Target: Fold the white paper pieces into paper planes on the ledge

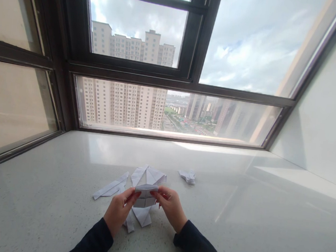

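Note:
Between my two hands is a small folded piece of white paper (145,197), creased lengthwise and across, with a pocket-like gap along its upper edge. My left hand (121,208) pinches its left end, thumb on the near face. On the right end, my right hand (170,207) grips it the same way. Under and around it, folded white paper pieces (155,175) lie loosely on the sill; the held paper and my hands hide part of them. A long folded paper strip (110,187) lies to the left of the others.
Off to the right sits a small stack of folded paper (188,176). The pale speckled windowsill (236,219) carries everything. Dark window frames (167,137) close off the back, and a white wall (326,117) stands at the right. Tall buildings show outside.

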{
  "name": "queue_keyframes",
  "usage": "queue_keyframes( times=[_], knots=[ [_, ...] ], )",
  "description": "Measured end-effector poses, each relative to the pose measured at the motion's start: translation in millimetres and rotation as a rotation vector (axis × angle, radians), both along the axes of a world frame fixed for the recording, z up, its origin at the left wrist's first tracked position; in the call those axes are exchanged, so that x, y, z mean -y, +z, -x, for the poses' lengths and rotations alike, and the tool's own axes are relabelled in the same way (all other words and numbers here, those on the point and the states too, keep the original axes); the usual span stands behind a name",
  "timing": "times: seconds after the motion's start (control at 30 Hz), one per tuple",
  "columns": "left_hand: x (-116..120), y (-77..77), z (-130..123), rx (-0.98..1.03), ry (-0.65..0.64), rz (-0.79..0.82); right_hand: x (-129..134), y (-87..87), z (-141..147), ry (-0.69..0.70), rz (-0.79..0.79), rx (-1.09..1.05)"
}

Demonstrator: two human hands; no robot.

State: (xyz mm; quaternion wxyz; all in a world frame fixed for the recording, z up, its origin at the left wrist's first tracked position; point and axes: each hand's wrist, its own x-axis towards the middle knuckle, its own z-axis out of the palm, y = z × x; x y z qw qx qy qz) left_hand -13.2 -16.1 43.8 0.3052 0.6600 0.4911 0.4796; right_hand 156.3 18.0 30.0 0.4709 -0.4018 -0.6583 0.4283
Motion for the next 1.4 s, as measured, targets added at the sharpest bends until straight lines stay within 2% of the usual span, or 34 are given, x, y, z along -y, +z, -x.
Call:
queue_keyframes(
  times=[0.13,0.4,0.6,0.83,1.07,1.2,1.4],
  knots=[
    [-1,1.5,2,-0.078,-0.102,0.075,-3,-1.5,-3,0.038,0.065,0.042],
    [-2,-0.1,4,-0.092,-0.087,0.05,1,1.1,-1,0.064,0.015,0.083],
    [-1,-1.6,3,0.027,-0.132,0.016,5,6.6,1,0.086,-0.057,0.128],
    [0,-5.1,1,-0.093,-0.126,0.005,8,9.1,1,0.075,-0.11,0.186],
    [-2,-11.9,1,-0.04,-0.109,-0.018,6,6.1,2,0.049,-0.062,0.106],
    [2,-9.5,1,0.039,-0.176,-0.053,6,5.7,3,0.046,0.006,-0.03],
    [9,-0.6,-3,-0.098,-0.252,-0.091,7,6.9,3,0.11,0.056,-0.103]
  ],
)
